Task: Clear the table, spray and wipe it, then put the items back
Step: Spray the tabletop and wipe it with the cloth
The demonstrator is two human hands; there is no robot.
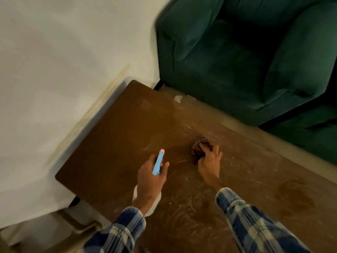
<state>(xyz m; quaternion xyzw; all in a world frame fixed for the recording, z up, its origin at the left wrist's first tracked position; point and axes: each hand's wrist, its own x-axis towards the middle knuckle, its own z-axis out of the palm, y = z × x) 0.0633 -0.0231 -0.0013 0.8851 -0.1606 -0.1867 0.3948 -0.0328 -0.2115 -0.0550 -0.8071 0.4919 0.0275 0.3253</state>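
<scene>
While wiping | right hand (209, 162) presses cloth (200, 147) flat onto table (113, 143) | left hand (151, 177) grips spray bottle (158, 162) just beside, ready to respray.

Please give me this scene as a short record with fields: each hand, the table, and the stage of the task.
left hand: holds spray bottle, blue trigger head on top
right hand: presses checked cloth on the table
table: brown top, streaky wipe marks near the hands
nearby: green sofa beyond the table
stage: wiping; no other items visible on the table
</scene>
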